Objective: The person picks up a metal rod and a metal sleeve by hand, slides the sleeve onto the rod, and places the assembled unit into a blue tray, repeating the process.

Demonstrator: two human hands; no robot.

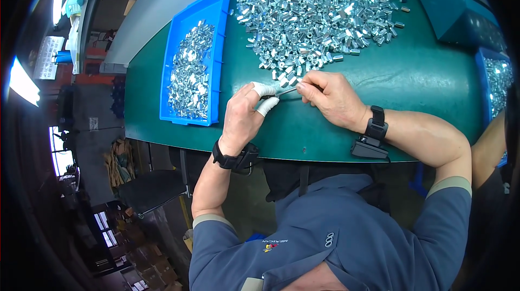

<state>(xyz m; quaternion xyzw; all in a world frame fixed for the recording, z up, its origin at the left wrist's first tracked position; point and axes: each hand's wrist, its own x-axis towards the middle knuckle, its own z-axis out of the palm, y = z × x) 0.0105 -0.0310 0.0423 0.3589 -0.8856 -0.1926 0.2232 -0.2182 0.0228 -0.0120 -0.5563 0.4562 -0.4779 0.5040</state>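
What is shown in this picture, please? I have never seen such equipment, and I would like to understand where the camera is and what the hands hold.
There is no robot here. A person works with bare hands, and a wide fisheye camera on the head looks down, so straight edges look bent. The left hand is at the picture's left, with white wraps on the thumb and a finger; the right hand is opposite. The right fingers pinch a thin metal rod, and the left fingers close around its other end. Whether they also hold a small part is hidden. On the green table lie a big pile of silvery metal parts and a blue tray with similar parts.
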